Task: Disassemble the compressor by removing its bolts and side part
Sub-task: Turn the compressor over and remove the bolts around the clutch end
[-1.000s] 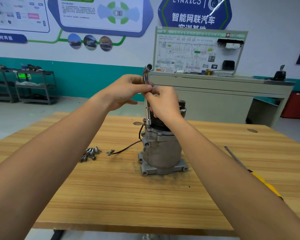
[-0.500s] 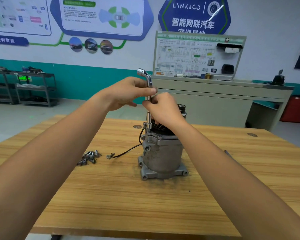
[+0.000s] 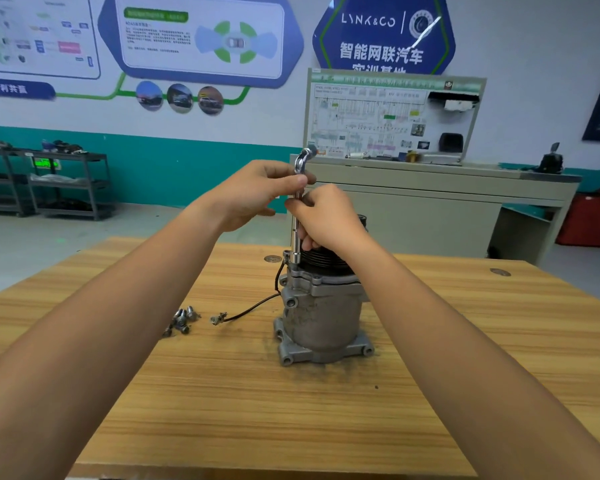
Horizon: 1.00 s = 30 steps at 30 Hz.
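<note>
A grey metal compressor [image 3: 321,317] stands upright on the wooden table [image 3: 257,410], its black ribbed pulley on top partly hidden by my right hand. A chrome L-shaped socket wrench [image 3: 297,237] stands vertically on a bolt at the compressor's upper left flange. My left hand [image 3: 257,194] pinches the wrench shaft just below its bent top. My right hand [image 3: 326,216] grips the shaft lower down, fingers curled round it. Several removed bolts [image 3: 181,320] lie on the table to the left.
A black wire with a metal terminal [image 3: 219,319] trails from the compressor onto the table. Behind the table stands a grey training bench [image 3: 430,202] with a wiring board. Metal shelving [image 3: 49,181] lines the far left wall. A red bin [image 3: 589,220] sits at the right.
The wrench's bent top has swung round from pointing left to pointing right and away as both hands turn the shaft. The view has tilted up, hiding the yellow-handled tool at the right.
</note>
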Available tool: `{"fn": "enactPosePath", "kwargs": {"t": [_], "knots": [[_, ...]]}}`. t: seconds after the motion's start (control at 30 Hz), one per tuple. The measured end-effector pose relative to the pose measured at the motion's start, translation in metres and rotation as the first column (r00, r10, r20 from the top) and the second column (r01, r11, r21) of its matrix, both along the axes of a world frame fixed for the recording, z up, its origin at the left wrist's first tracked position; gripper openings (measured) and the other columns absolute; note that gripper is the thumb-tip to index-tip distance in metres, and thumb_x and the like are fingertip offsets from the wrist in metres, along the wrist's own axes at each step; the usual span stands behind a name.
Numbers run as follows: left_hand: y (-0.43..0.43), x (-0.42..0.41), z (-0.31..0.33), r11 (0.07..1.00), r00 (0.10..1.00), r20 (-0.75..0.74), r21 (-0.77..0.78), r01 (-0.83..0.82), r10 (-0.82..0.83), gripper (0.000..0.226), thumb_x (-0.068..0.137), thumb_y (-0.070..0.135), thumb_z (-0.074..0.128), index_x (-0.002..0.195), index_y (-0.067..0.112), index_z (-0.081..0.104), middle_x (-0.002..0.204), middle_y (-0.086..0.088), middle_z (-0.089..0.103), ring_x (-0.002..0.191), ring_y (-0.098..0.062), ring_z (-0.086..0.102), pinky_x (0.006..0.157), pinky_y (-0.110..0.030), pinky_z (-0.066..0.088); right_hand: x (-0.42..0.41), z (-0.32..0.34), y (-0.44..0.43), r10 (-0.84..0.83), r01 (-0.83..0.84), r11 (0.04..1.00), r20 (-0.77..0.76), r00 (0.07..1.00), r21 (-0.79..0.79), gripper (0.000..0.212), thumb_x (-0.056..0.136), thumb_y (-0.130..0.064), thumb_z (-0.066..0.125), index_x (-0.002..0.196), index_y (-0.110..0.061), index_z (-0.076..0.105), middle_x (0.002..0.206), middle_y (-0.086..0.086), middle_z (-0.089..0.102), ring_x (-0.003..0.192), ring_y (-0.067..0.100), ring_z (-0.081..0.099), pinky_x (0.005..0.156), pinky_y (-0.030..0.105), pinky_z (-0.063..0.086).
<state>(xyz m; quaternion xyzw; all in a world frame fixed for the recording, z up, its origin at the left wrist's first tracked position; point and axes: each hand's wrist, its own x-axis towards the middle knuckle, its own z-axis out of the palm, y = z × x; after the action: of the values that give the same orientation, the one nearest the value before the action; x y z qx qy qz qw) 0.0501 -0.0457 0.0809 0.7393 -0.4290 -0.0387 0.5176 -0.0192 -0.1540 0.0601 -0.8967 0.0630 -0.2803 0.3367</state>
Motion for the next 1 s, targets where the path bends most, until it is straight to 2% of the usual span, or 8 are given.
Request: {"fn": "enactPosePath", "kwargs": {"t": [0.1, 0.27, 0.37, 0.5, 0.57, 0.73, 0.87, 1.0], "knots": [[-0.001, -0.001, 0.002, 0.999, 1.0, -0.017, -0.054, -0.002, 0.001, 0.011, 0.091, 0.021, 0.058, 0.093, 0.023, 0.069, 0.105, -0.007, 0.068, 0.106, -0.018, 0.06, 0.096, -0.042, 0.045, -0.001, 0.002, 0.0, 0.044, -0.04, 0.994, -0.046, 0.998, 0.098, 0.021, 0.096, -0.022, 0.043, 0.094, -0.006, 0.057, 0.054, 0.004, 0.057, 0.033, 0.009, 0.053, 0.034, 0.017, 0.037], [-0.01, -0.003, 0.001, 0.977, 0.988, -0.011, -0.145, -0.154, 0.155, 0.01, 0.082, 0.026, 0.07, 0.084, 0.017, 0.065, 0.084, 0.001, 0.065, 0.086, -0.011, 0.058, 0.079, -0.03, 0.048, 0.002, -0.002, 0.005, -0.055, 0.059, 0.997, 0.057, 0.997, -0.059, 0.019, 0.093, -0.025, 0.051, 0.083, -0.009, 0.056, 0.069, 0.009, 0.06, 0.054, 0.019, 0.06, 0.051, 0.023, 0.044], [-0.002, -0.003, -0.003, 0.984, 0.996, -0.015, -0.156, -0.086, 0.084, 0.008, 0.086, 0.031, 0.065, 0.091, 0.033, 0.06, 0.098, 0.014, 0.064, 0.097, -0.005, 0.059, 0.079, -0.031, 0.047, 0.003, -0.002, 0.004, -0.066, 0.077, 0.993, 0.122, 0.99, -0.092, 0.022, 0.095, -0.025, 0.047, 0.083, -0.01, 0.057, 0.077, 0.01, 0.061, 0.074, 0.028, 0.063, 0.063, 0.029, 0.05], [0.013, 0.0, -0.036, 0.952, 0.976, -0.165, -0.245, -0.181, 0.142, 0.006, 0.093, 0.039, 0.052, 0.095, 0.034, 0.055, 0.107, 0.012, 0.063, 0.09, 0.0, 0.063, 0.074, -0.028, 0.048, -0.002, 0.004, 0.003, -0.102, 0.112, 0.993, 0.206, 0.973, -0.042, 0.029, 0.094, -0.026, 0.049, 0.08, -0.003, 0.06, 0.073, 0.014, 0.066, 0.067, 0.029, 0.065, 0.072, 0.043, 0.052], [0.016, 0.002, -0.068, 0.955, 0.953, -0.206, -0.15, -0.257, 0.224, 0.012, 0.095, 0.036, 0.049, 0.097, 0.028, 0.057, 0.106, 0.008, 0.063, 0.088, -0.001, 0.061, 0.071, -0.024, 0.046, -0.006, 0.007, 0.004, -0.087, 0.093, 0.996, 0.229, 0.969, -0.015, 0.027, 0.094, -0.024, 0.05, 0.079, -0.004, 0.059, 0.069, 0.011, 0.065, 0.063, 0.027, 0.065, 0.071, 0.043, 0.054], [0.003, -0.006, -0.111, 0.972, 0.972, 0.007, -0.012, -0.236, 0.236, 0.033, 0.088, 0.027, 0.063, 0.119, 0.018, 0.061, 0.109, 0.009, 0.062, 0.086, 0.0, 0.059, 0.065, -0.009, 0.045, -0.014, 0.015, 0.004, -0.091, 0.088, 0.996, 0.289, 0.953, 0.023, 0.03, 0.094, -0.025, 0.05, 0.066, -0.014, 0.052, 0.072, 0.013, 0.065, 0.068, 0.028, 0.064, 0.069, 0.041, 0.053], [-0.009, -0.005, -0.111, 0.932, 0.887, 0.323, 0.038, -0.36, 0.33, 0.037, 0.084, 0.031, 0.066, 0.119, 0.019, 0.064, 0.105, 0.003, 0.057, 0.076, -0.001, 0.052, 0.062, -0.01, 0.037, -0.029, 0.014, -0.008, -0.157, 0.155, 0.987, 0.393, 0.906, 0.039, 0.039, 0.093, -0.031, 0.051, 0.056, -0.02, 0.046, 0.056, -0.003, 0.05, 0.055, 0.013, 0.049, 0.053, 0.027, 0.038], [-0.012, -0.005, -0.112, 0.928, 0.867, 0.355, -0.011, -0.371, 0.351, 0.027, 0.085, 0.032, 0.066, 0.106, 0.016, 0.071, 0.093, 0.001, 0.063, 0.075, -0.004, 0.053, 0.058, -0.012, 0.035, -0.039, 0.0, -0.02, -0.173, 0.18, 0.984, 0.307, 0.936, 0.005, 0.039, 0.092, -0.035, 0.051, 0.061, -0.012, 0.055, 0.052, -0.007, 0.043, 0.054, 0.009, 0.041, 0.051, 0.025, 0.032]]}}
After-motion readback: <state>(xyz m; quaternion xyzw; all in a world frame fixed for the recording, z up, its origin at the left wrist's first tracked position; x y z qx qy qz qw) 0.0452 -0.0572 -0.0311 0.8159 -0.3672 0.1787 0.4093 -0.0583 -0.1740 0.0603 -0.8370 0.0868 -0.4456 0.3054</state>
